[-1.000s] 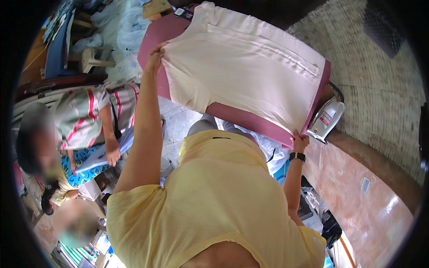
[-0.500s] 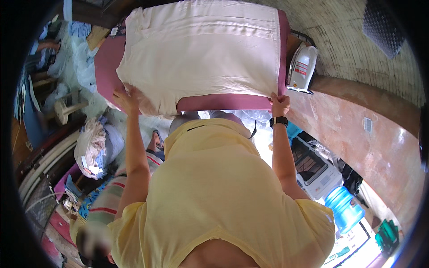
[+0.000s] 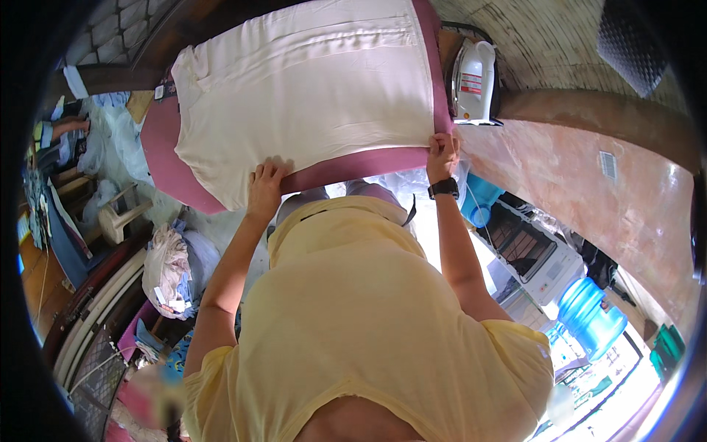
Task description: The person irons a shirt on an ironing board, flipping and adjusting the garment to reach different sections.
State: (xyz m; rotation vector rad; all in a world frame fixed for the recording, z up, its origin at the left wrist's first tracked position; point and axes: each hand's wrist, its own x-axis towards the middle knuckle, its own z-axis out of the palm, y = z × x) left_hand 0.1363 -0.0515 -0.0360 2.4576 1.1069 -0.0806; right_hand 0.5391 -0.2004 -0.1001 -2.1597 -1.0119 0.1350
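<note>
A cream garment (image 3: 309,88) lies spread, mostly flat, over a maroon padded ironing board (image 3: 346,166). A strip of the board's maroon cover shows along the near and right sides. My left hand (image 3: 266,186) is closed on the garment's near edge, left of the middle, its fingertips on top of the cloth. At the near right corner my right hand (image 3: 443,156), below a black wristwatch (image 3: 443,188), pinches the cloth's edge. Beyond it, at the board's right end, a white clothes iron (image 3: 473,82) rests apart from both hands.
Left of the board are clear plastic bags (image 3: 127,144), a small wooden stool (image 3: 121,215) and a stuffed bag of cloth (image 3: 168,271). A pinkish wall (image 3: 567,158) runs along the right. A blue water jug (image 3: 591,317) stands lower right. Another person's hand (image 3: 74,125) shows far left.
My left hand has moved right along the near edge, and the bunched cloth there now lies flatter. My right hand stays at the corner. The striped-clothed person at lower left is mostly out of view.
</note>
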